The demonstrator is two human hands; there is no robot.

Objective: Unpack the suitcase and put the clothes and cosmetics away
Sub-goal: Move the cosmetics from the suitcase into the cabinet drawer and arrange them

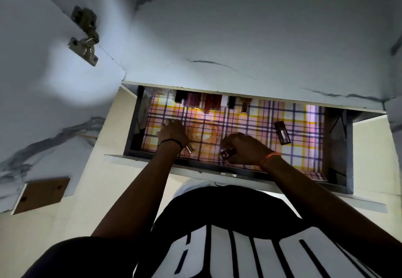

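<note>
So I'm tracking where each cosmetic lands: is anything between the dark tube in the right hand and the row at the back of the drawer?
Nothing visible. Only bare checked liner lies between the dark tube in the right hand and the back row; the loose tube lies off to the right.

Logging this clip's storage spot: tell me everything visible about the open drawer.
The drawer is pulled out below a white marbled panel. It has dark grey walls and a pale front edge, and a plaid liner in yellow, pink and purple covers its floor. A row of cosmetics lines the back wall; one tube lies alone at right. Both hands, left hand and right hand, reach inside.
</note>
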